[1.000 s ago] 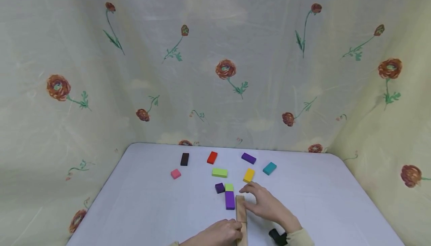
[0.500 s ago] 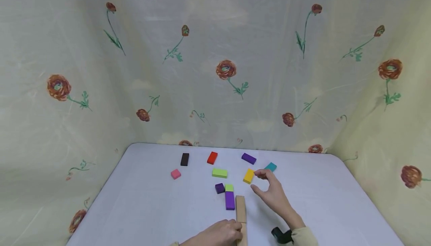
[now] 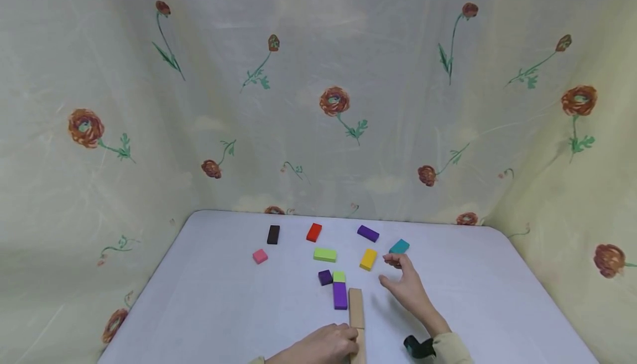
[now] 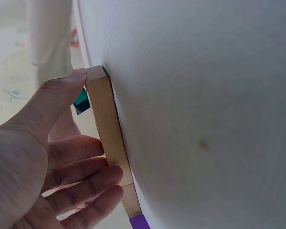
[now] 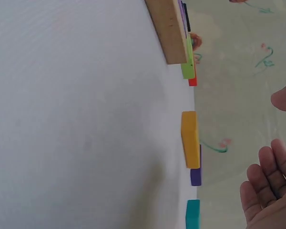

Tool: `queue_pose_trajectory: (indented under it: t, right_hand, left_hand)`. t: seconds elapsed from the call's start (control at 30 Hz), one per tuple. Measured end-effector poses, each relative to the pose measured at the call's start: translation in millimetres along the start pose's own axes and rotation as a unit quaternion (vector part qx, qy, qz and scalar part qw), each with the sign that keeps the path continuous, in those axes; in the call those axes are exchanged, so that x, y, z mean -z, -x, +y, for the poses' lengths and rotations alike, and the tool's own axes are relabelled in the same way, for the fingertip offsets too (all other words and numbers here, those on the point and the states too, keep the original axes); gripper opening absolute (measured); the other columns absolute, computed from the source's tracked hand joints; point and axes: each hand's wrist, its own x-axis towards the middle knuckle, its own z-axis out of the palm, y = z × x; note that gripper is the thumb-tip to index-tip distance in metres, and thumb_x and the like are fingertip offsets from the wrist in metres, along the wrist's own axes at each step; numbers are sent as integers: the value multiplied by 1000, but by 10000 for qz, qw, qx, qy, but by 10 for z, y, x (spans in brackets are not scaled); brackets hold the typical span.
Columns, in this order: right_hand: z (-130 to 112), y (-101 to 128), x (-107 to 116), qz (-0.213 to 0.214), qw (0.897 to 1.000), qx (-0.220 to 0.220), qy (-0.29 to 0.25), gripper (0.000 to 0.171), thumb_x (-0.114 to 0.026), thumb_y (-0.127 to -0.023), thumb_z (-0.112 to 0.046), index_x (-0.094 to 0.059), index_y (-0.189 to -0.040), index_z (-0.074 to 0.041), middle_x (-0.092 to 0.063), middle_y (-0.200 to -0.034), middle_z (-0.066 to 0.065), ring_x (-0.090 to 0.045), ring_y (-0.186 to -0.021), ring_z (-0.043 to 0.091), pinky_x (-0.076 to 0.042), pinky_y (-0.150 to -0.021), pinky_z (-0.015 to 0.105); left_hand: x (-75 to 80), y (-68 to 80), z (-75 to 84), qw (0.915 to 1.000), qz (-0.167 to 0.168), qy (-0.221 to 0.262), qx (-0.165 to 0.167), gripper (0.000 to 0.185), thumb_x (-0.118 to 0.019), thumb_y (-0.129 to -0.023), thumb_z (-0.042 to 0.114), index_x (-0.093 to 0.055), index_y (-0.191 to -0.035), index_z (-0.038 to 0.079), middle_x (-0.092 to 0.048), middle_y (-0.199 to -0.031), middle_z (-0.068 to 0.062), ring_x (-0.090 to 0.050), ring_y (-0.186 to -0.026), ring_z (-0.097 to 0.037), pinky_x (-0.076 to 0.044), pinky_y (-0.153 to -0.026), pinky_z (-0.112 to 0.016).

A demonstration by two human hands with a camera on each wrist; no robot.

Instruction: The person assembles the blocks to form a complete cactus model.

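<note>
1. Head view: the left hand (image 3: 320, 346) rests at the near end of the wooden bar (image 3: 356, 315), which lies flat on the white table (image 3: 224, 297) beside the long purple block (image 3: 340, 295). The right hand (image 3: 405, 285) hovers loose-fingered and empty, between the yellow block (image 3: 368, 259) and the teal block (image 3: 398, 246).
2. Left wrist view: thumb on the wooden bar's (image 4: 109, 138) end, fingers (image 4: 81, 176) curled along its side. It's a grasp, with the bar lying against the tabletop.
3. Right wrist view: right hand's fingers (image 5: 271, 176) relaxed, holding nothing, above the yellow block (image 5: 190, 138) and teal block (image 5: 192, 213).
</note>
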Motion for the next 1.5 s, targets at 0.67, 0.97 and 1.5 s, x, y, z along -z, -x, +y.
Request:
queue_pose_trajectory:
  t: [0.67,0.97,1.5]
  right_hand:
    - [154,-40,-46,-80,9980,-624,-112,49,-69,-78,-12,-42,-119,-6,-48,-120,10,-43,-111,27,-32,-98,44]
    - [170,-135,-65,83,9992,-369,-90,50,-70,-77,-12,-44,-118,-5,-48,-119,12,-44,-110,28,-33,-97,46]
    - [115,-428,-117,-274,9940,-1006,-332,60,-67,-78,-21,-38,-128,-7,-39,-129,13,-35,-123,33,-28,-102,47]
  left_hand:
    - [17,11,0,10000,50,-39,6,34,-63,-81,41,-67,-105,17,-53,-86,12,-42,-72,4,-37,-63,-8]
    - [22,9,-8,9999,-92,19,-95,33,-61,-83,40,-66,-106,17,-51,-86,12,-41,-71,2,-36,-63,-8]
    - [45,20,5,9998,-172,72,-33,33,-61,-83,40,-66,-107,18,-51,-85,12,-42,-71,3,-36,-63,-8]
